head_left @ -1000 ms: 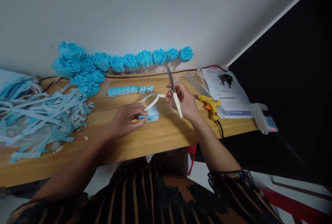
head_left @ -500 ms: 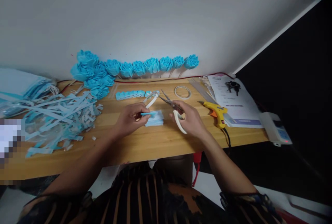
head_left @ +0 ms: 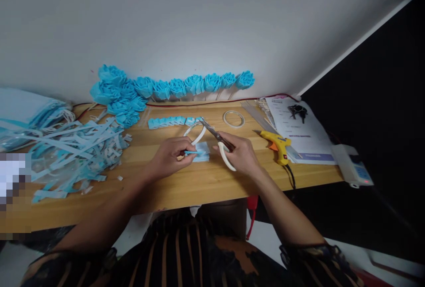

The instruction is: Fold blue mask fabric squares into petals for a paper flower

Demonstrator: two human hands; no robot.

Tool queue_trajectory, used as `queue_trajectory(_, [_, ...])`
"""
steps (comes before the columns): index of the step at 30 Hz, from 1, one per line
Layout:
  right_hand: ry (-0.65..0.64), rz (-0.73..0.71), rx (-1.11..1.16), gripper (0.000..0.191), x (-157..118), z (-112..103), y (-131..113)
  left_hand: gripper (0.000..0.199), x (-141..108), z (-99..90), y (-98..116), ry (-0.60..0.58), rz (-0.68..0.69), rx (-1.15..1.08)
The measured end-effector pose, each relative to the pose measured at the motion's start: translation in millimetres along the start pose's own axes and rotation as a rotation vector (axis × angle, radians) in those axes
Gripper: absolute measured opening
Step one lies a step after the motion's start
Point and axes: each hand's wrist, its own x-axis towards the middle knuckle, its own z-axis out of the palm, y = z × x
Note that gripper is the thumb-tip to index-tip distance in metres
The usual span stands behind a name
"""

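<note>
My left hand (head_left: 171, 155) pinches a small blue piece (head_left: 190, 152) above a stack of pale blue pieces (head_left: 203, 150). My right hand (head_left: 239, 150) is closed on scissors (head_left: 217, 135) with white handles; their blades point up and left. A roll of white tape (head_left: 199, 134) stands between the blade tips and my left hand; whether my fingers touch it I cannot tell. Behind it lies a row of folded blue pieces (head_left: 166, 122).
Blue fabric flowers (head_left: 177, 87) line the wall. Strips and scraps (head_left: 83, 154) are heaped at left beside stacked masks (head_left: 26, 105). At right are a tape ring (head_left: 233, 119), a yellow glue gun (head_left: 281, 145), papers (head_left: 307, 138), keys (head_left: 298, 110) and a power strip (head_left: 353, 167).
The scissors have moved slightly left and their blades have closed together near the white tape. My left hand has shifted a little right, with the blue piece now seen more edge-on.
</note>
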Motion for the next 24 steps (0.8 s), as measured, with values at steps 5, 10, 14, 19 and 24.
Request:
queue_trajectory(5, [0.018,0.004,0.003,0.031,-1.5,1.4,-0.3,0.011,0.4,-0.3,0.1,0.001,-0.027,0.001])
queue_trajectory(10, [0.024,0.022,0.051,0.034,-3.3,2.4,1.8,0.011,-0.7,0.6,-2.4,0.003,-0.04,0.005])
queue_trajectory(14, [0.034,0.057,0.125,0.034,-3.5,5.3,3.3,0.012,-1.4,1.5,-4.1,0.014,-0.065,-0.015])
queue_trajectory(19, [-0.024,0.181,0.36,0.045,-1.3,7.2,0.9,0.014,-1.7,0.1,-5.3,0.016,-0.157,-0.072])
queue_trajectory(24, [-0.219,0.263,0.637,0.052,-1.9,3.7,-9.0,0.015,-3.3,1.1,-9.6,0.064,-0.237,-0.109])
